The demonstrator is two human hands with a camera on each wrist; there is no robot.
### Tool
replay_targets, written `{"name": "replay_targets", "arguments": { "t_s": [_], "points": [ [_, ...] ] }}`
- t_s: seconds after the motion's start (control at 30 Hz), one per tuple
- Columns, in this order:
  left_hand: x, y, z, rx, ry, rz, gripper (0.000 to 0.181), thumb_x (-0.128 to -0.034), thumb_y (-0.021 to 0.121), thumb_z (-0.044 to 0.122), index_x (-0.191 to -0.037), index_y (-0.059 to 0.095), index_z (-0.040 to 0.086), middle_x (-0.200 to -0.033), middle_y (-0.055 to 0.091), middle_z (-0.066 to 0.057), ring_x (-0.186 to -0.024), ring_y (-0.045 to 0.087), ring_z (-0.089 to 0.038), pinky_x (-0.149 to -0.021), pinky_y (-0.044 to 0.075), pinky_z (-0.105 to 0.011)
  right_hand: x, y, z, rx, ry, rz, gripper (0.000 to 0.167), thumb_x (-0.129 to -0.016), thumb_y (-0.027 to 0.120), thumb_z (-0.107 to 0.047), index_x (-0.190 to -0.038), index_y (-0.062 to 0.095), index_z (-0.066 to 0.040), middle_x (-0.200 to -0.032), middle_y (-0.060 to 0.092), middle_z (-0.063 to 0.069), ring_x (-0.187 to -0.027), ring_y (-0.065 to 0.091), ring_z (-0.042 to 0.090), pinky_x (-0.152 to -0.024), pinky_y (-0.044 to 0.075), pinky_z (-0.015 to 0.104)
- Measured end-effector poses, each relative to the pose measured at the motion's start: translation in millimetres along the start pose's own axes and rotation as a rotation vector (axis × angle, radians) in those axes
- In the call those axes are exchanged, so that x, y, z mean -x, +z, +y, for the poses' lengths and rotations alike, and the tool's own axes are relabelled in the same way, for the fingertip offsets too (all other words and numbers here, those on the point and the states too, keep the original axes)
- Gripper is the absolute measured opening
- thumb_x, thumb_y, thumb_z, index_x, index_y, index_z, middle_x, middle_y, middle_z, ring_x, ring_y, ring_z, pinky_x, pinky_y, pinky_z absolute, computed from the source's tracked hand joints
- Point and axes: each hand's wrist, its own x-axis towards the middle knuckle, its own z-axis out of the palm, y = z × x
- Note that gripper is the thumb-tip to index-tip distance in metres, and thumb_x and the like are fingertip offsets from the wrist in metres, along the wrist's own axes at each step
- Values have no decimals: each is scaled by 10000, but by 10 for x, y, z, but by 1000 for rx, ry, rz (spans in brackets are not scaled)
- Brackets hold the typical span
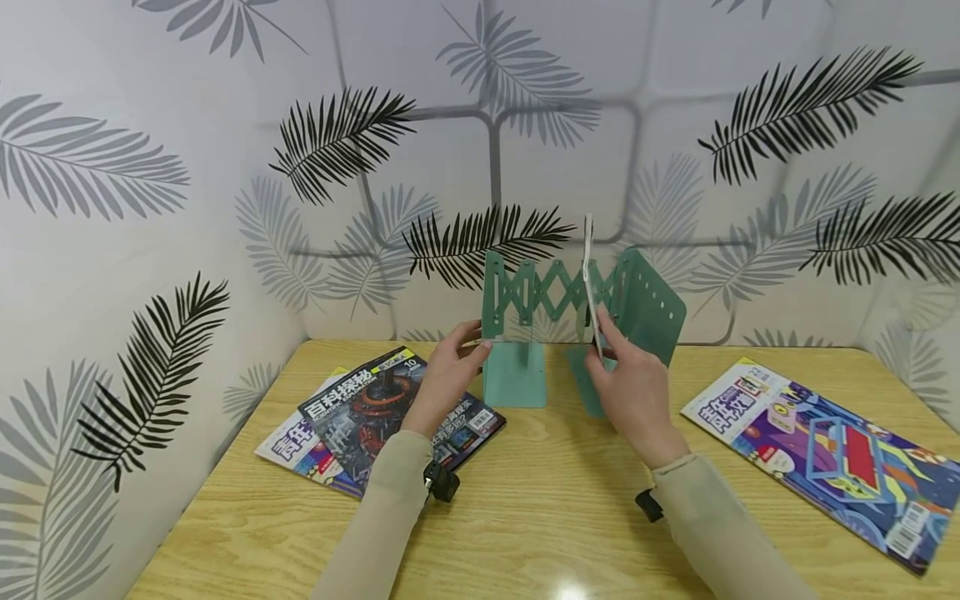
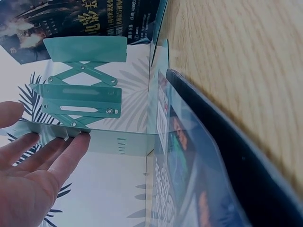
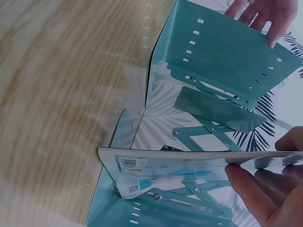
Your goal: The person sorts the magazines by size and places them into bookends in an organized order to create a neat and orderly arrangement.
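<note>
A green metal expandable bookend (image 1: 557, 287) stands against the wall, its lattice stretched between two end plates. My left hand (image 1: 447, 375) touches the left end plate; in the left wrist view the fingertips of my left hand (image 2: 40, 165) rest on the plate's edge. My right hand (image 1: 637, 392) holds a thin magazine (image 1: 588, 275) upright, edge-on, inside the bookend near the right end plate (image 1: 654, 308). In the right wrist view, my right hand (image 3: 272, 184) grips the magazine (image 3: 180, 163) between thumb and fingers, its lower corner near the base.
Two overlapping magazines (image 1: 375, 408) lie on the wooden table (image 1: 525, 517) at the left, the dark one on top and partly under my left forearm. Another colourful magazine (image 1: 832, 458) lies at the right. A leaf-patterned wall (image 1: 555, 167) stands behind the bookend.
</note>
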Motion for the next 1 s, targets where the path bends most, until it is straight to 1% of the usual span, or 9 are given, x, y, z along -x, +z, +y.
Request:
{"name": "replay_targets", "arguments": {
  "t_s": [0.03, 0.1, 0.27, 0.43, 0.5, 0.6, 0.67, 0.87, 1.0],
  "points": [
    [-1, -2, 3, -2, -2, -2, 454, -1037, 521, 200, -1475, 436, 112, -1444, 464, -121, -1290, 494, -282, -978, 482, -460, -1, 3, 2, -1, 3, 0, 571, -930, 655, -104, -1473, 477, -124, -955, 733, 167, -364, 319, 110, -399, 261, 316],
    [-61, 2, -97, -3, -2, -1, 461, -1036, 526, 216, -1479, 433, 124, -1448, 462, -117, -1290, 495, -280, -974, 485, -462, 1, 2, 4, -10, 13, -4, 564, -932, 648, -98, -1470, 479, -119, -949, 732, 171, -360, 317, 117, -395, 268, 318],
    [-194, 19, -363, 6, 21, 13, 467, -1027, 542, 300, -1473, 443, 205, -1447, 466, -67, -1286, 499, -244, -976, 482, -466, 3, -9, 14, -39, 45, -4, 528, -939, 624, -83, -1453, 505, -117, -952, 729, 185, -383, 420, 133, -381, 294, 317],
    [-181, 31, -366, 4, 44, 37, 430, -1021, 553, 315, -1439, 482, 247, -1401, 502, -22, -1250, 525, -206, -959, 494, -460, 0, -30, 15, -55, 56, -13, 516, -942, 623, -95, -1446, 513, -108, -983, 725, 188, -350, 381, 146, -360, 281, 308],
    [-183, 33, -365, -2, 48, 42, 427, -1019, 557, 316, -1435, 486, 250, -1390, 509, -11, -1240, 531, -193, -950, 502, -447, -6, -38, 15, -56, 55, -13, 487, -946, 614, -89, -1427, 538, -104, -972, 729, 176, -387, 461, 186, -366, 294, 312],
    [-188, 35, -367, -13, 57, 43, 434, -1018, 557, 312, -1440, 483, 241, -1391, 510, -11, -1240, 533, -192, -943, 508, -435, -15, -45, 24, -68, 54, 3, 444, -947, 599, -58, -1387, 584, -108, -950, 730, 177, -528, 618, 262, -398, 349, 328],
    [-191, 34, -366, -18, 63, 45, 437, -1018, 557, 312, -1442, 483, 236, -1396, 508, -12, -1243, 532, -192, -941, 510, -426, -21, -50, 32, -77, 49, 21, 413, -948, 588, -35, -1354, 615, -106, -914, 731, 173, -580, 649, 274, -430, 382, 339],
    [-189, 36, -370, -19, 63, 48, 432, -1019, 556, 304, -1440, 485, 236, -1396, 507, -16, -1244, 531, -196, -940, 511, -430, -8, -56, 48, -115, 47, 43, 413, -963, 569, -32, -1366, 607, -112, -773, 704, 139, -395, 410, 109, -414, 339, 318],
    [-189, 41, -374, -15, 60, 47, 427, -1022, 552, 291, -1440, 483, 238, -1395, 507, -21, -1244, 532, -201, -940, 510, -441, -2, -47, 54, -131, 46, 60, 404, -980, 565, -55, -1376, 600, -127, -704, 669, 105, -402, 398, 91, -418, 333, 303]
  ]
}}
